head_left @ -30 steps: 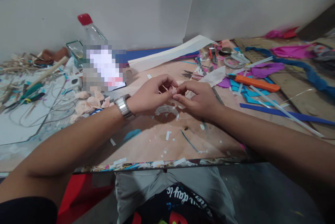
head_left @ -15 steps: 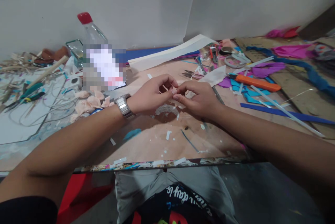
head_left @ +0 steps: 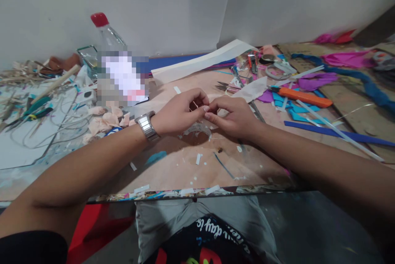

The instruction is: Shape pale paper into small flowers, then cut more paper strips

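Above the middle of the table, my left hand (head_left: 188,109) and my right hand (head_left: 233,115) meet at their fingertips. Thumb and fingers are pinched on both hands. Whatever lies between them is too small or hidden to name. A steel-banded watch circles my left wrist. Below the hands, a whitish smear (head_left: 199,131) marks the brown table covering (head_left: 182,161). Just beyond my right hand are a pale leaf-shaped paper piece (head_left: 253,90) and the pointed tips of a metal tool (head_left: 222,87).
To the right lie an orange box cutter (head_left: 304,96), blue and purple scraps and a white strip (head_left: 339,132). Leftward are a blurred-out phone (head_left: 123,76), a red-capped bottle (head_left: 112,38), peach-coloured petals (head_left: 100,124) and green-handled pliers (head_left: 38,107). A folded cream paper strip (head_left: 200,64) lies behind.
The pale material that showed between and under my fingers is no longer visible there. Both hands stay almost in place, fingertips still together.
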The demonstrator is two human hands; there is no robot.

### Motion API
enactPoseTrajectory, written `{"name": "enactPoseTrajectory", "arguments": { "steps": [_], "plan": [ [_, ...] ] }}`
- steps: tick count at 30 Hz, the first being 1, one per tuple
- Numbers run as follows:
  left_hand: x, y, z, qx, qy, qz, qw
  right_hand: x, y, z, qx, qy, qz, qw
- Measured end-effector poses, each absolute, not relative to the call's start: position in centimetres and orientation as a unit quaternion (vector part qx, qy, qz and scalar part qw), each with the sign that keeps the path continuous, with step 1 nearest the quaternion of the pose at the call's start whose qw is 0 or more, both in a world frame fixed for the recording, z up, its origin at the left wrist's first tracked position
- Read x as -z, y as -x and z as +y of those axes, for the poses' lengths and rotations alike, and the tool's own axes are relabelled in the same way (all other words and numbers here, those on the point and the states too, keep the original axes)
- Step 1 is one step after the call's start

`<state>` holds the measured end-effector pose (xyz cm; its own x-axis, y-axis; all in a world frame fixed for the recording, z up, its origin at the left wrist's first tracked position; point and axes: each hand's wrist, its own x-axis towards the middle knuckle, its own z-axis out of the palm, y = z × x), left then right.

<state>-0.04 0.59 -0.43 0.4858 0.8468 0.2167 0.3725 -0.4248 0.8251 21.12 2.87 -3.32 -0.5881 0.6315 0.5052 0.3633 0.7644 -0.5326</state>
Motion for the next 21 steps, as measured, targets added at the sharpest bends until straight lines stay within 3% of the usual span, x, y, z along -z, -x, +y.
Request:
{"name": "enactPoseTrajectory", "arguments": {
  "steps": [21],
  "plan": [
    [0.24,-0.01,0.40,-0.292,-0.794,0.395,0.358,3.42,-21.08,2.96,-0.190,0.277,-0.883,0.328]
  ]
}}
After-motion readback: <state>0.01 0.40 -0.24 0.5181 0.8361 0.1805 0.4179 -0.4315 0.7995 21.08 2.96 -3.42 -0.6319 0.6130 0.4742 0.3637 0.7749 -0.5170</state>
